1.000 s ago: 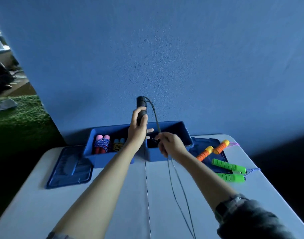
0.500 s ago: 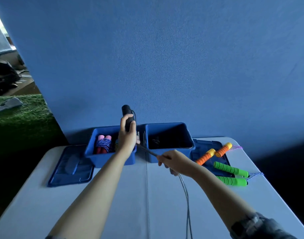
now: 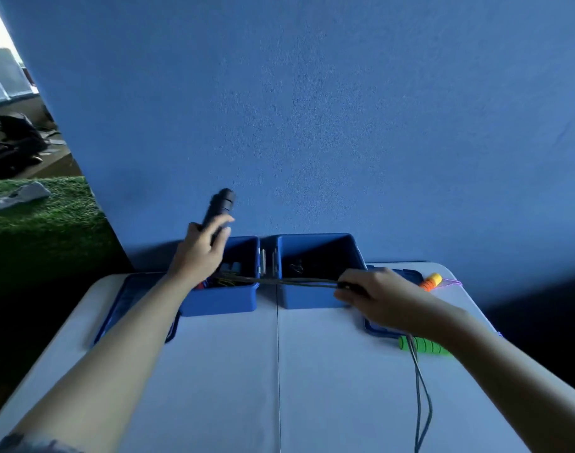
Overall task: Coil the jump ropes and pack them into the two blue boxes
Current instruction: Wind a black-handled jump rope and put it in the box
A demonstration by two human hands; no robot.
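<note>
Two blue boxes stand side by side at the table's far edge, the left box point(image 3: 220, 300) and the right box point(image 3: 315, 250). My left hand point(image 3: 199, 253) grips the black jump-rope handles point(image 3: 219, 207) upright above the left box. From it the dark cord point(image 3: 295, 282) runs taut to the right across both boxes. My right hand point(image 3: 374, 295) pinches that cord in front of the right box, and the slack drops past my wrist toward the near edge. The left box holds coiled ropes, mostly hidden by my left arm.
A blue lid point(image 3: 126, 305) lies left of the boxes and another blue lid point(image 3: 407, 276) lies right, partly under my right hand. An orange-and-yellow handle point(image 3: 430, 282) and a green handle point(image 3: 425, 345) rest at the right. A blue wall stands close behind the boxes.
My right hand has swung right, from the table's middle to the front of the right box, pulling the cord out taut. My left hand with the handles has shifted left and tilted.
</note>
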